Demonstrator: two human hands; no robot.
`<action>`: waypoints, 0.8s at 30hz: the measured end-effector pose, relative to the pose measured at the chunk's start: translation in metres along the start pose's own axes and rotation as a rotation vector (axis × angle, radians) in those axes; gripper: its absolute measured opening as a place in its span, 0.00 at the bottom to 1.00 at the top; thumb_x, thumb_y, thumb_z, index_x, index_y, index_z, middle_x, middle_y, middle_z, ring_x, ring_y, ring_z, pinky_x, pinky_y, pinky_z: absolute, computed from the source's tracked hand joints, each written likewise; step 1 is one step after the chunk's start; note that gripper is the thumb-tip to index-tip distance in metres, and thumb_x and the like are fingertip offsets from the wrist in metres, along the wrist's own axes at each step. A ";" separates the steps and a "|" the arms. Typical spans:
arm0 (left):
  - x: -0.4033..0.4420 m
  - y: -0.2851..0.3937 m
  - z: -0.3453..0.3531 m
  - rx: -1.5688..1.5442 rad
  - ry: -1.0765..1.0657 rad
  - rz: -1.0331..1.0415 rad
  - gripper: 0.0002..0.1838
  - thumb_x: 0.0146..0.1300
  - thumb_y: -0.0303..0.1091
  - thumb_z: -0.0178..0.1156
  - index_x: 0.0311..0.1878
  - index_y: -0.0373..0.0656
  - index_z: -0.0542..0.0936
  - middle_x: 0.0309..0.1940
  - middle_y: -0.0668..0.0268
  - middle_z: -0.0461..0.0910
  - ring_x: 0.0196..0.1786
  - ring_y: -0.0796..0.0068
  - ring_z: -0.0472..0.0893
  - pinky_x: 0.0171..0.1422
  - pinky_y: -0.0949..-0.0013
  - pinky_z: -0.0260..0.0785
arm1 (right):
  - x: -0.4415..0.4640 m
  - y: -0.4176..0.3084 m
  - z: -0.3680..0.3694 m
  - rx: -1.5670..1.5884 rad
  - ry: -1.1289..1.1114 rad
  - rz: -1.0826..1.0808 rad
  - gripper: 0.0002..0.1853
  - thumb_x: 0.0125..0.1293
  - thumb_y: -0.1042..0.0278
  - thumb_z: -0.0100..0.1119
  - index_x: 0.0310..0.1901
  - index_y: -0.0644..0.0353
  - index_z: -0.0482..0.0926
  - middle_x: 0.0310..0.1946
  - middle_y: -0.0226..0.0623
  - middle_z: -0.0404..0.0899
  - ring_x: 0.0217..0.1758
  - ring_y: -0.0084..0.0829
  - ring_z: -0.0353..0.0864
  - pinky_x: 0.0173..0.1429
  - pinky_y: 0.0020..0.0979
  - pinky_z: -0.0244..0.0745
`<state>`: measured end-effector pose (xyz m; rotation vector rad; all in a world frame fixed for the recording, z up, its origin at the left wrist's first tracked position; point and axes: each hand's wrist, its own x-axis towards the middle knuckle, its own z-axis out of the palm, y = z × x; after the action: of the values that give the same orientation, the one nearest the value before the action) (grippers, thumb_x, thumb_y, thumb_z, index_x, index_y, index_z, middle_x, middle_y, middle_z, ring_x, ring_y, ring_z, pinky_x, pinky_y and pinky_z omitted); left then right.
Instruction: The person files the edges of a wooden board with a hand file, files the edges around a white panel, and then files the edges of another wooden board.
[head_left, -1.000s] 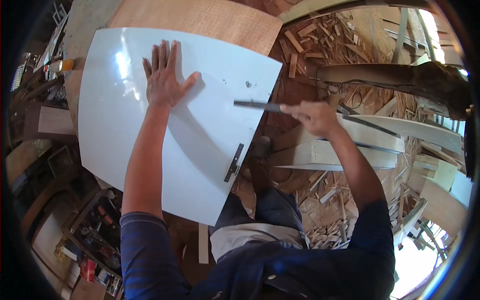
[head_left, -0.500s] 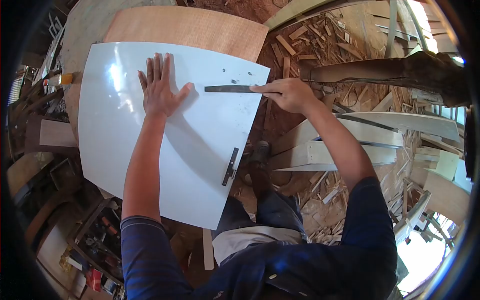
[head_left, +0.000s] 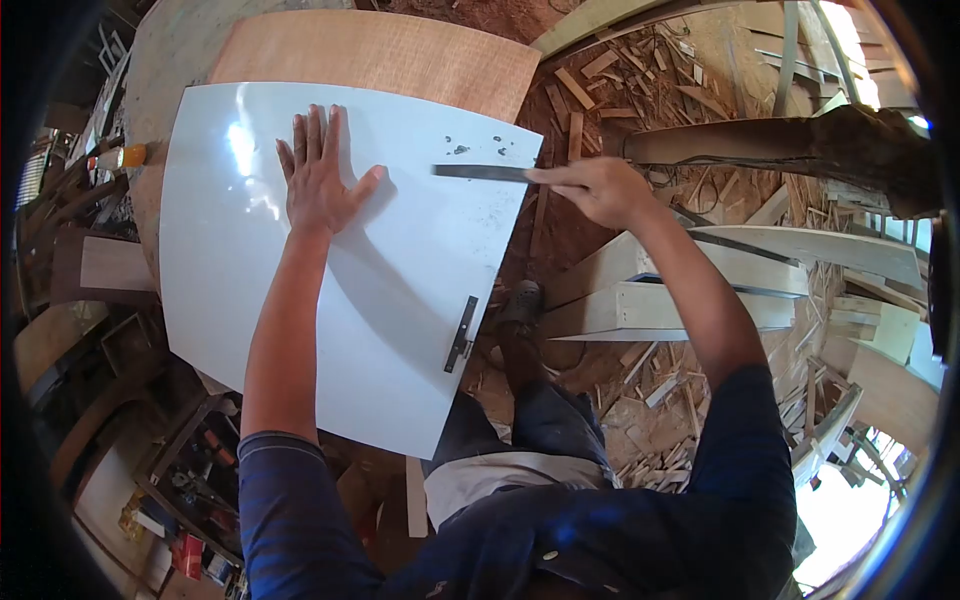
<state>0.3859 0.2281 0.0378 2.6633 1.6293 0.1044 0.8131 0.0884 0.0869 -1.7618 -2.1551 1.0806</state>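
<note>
A large white panel [head_left: 400, 290] lies over a wooden board [head_left: 390, 60]. My left hand [head_left: 325, 180] rests flat on the panel's upper middle, fingers spread. At the panel's right edge, my right hand [head_left: 605, 190] is closed on one end of a long, flat dark tool [head_left: 480, 173], which points left across the white surface. Small dark marks [head_left: 458, 150] show just above the tool. Near the lower right edge of the panel lies a black metal piece [head_left: 461, 335].
On the right are pale wooden box parts [head_left: 670, 305] and a dark wooden beam [head_left: 730, 143]. Wood scraps [head_left: 640, 455] cover the floor. An orange bottle [head_left: 132, 156] is at the far left, above a rack of tools [head_left: 200, 470].
The dark tool and my right hand have moved left and up from their place a second ago, then slightly right again. More dark marks show near the panel's upper right corner. My left hand stays flat.
</note>
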 end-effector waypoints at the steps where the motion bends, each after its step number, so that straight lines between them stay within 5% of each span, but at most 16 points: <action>1: -0.001 0.002 -0.001 -0.004 -0.002 -0.004 0.62 0.67 0.82 0.56 0.95 0.57 0.49 0.95 0.54 0.46 0.96 0.48 0.42 0.97 0.37 0.27 | -0.013 0.010 0.002 0.060 0.052 -0.010 0.19 0.80 0.59 0.67 0.67 0.23 0.90 0.49 0.39 0.94 0.49 0.45 0.93 0.53 0.42 0.87; 21: -0.001 0.002 0.000 -0.021 0.009 0.005 0.63 0.67 0.81 0.59 0.95 0.56 0.50 0.94 0.52 0.47 0.95 0.45 0.44 0.96 0.34 0.29 | 0.027 0.031 0.004 0.059 0.135 -0.076 0.21 0.79 0.58 0.68 0.68 0.20 0.88 0.44 0.39 0.94 0.44 0.44 0.93 0.52 0.43 0.87; 24: 0.003 -0.001 -0.002 -0.014 0.014 -0.018 0.63 0.66 0.81 0.59 0.95 0.57 0.49 0.95 0.53 0.47 0.96 0.47 0.43 0.97 0.36 0.28 | 0.000 0.030 -0.006 0.134 0.093 0.007 0.20 0.79 0.67 0.68 0.68 0.35 0.90 0.50 0.40 0.94 0.43 0.39 0.94 0.53 0.37 0.86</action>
<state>0.3860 0.2313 0.0402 2.6434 1.6498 0.1341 0.8395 0.0927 0.0730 -1.7253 -1.9758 1.0946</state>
